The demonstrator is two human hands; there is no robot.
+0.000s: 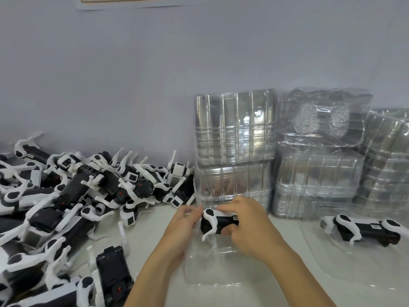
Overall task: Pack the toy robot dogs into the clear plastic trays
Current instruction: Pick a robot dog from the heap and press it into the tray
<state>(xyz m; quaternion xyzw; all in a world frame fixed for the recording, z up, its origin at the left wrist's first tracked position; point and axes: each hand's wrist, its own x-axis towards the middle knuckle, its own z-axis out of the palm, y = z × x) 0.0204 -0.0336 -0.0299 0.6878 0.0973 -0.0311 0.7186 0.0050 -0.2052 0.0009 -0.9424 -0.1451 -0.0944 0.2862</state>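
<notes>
Two hands at frame centre: left hand (180, 227) and right hand (247, 222) clamped on toy dog (218, 222) above clear tray (212, 271) on worktop (159, 220). Likely light, rigid — grip black body; thin white legs look snappable.

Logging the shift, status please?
Left hand and right hand both grip one dog. Tray below, empty. Another dog already trayed right. Nothing in the way.
</notes>
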